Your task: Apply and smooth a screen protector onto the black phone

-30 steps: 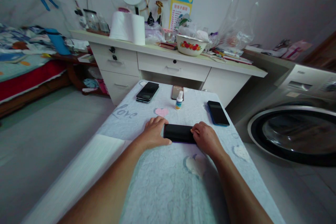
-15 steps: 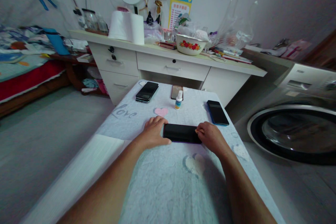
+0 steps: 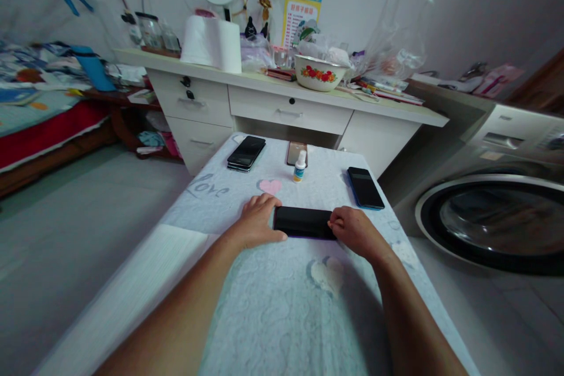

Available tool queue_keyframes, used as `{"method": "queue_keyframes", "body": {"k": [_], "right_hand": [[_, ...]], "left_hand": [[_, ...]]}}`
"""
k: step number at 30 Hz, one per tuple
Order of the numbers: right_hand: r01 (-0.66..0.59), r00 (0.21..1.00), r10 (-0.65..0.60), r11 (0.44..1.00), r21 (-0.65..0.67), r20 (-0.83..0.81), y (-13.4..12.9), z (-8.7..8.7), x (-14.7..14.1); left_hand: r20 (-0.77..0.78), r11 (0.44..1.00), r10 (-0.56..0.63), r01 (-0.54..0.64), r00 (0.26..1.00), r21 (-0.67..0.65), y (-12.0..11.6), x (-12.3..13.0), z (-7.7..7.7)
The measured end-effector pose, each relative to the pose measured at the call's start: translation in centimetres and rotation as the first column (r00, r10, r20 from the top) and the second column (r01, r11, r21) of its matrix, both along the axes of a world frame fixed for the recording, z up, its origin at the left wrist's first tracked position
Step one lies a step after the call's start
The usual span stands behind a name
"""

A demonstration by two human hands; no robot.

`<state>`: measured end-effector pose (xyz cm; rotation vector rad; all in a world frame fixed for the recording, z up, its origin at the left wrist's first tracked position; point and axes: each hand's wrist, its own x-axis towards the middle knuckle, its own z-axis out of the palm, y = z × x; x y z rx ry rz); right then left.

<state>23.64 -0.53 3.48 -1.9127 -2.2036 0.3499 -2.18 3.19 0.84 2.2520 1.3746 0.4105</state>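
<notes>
Head view: at frame centre, a phone [image 3: 306, 223] is being gripped by the left hand [image 3: 259, 223], thumb opposite fingers, and seemingly wiped by the right hand [image 3: 353, 228], bunched fingers' contents hidden, steady pressure apparently being called for next.

There are three single phones [image 3: 304, 222], one phone stack [image 3: 247, 152] and one bottle [image 3: 299, 168]

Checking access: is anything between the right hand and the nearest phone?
Nothing visible: the right hand is at the right end of the nearest phone. The small bottle stands beyond, clear of both.
</notes>
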Motion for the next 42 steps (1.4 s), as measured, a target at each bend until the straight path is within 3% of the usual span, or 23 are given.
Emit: {"method": "queue_keyframes", "body": {"k": [25,35,42], "right_hand": [[-0.078,0.996,0.080,0.996,0.042,-0.048,-0.7,-0.9,-4.3],[-0.088,0.994,0.091,0.995,0.056,-0.063,-0.6,-0.9,-3.4],[-0.020,1.000,0.022,0.997,0.069,-0.020,-0.2,-0.9,-2.0]], "left_hand": [[-0.020,1.000,0.013,-0.013,1.000,0.006,-0.2,0.2,0.4],[-0.013,1.000,0.005,-0.005,1.000,0.006,-0.2,0.2,0.4],[-0.011,1.000,0.002,-0.002,1.000,0.009,0.0,0.1,0.0]]}}
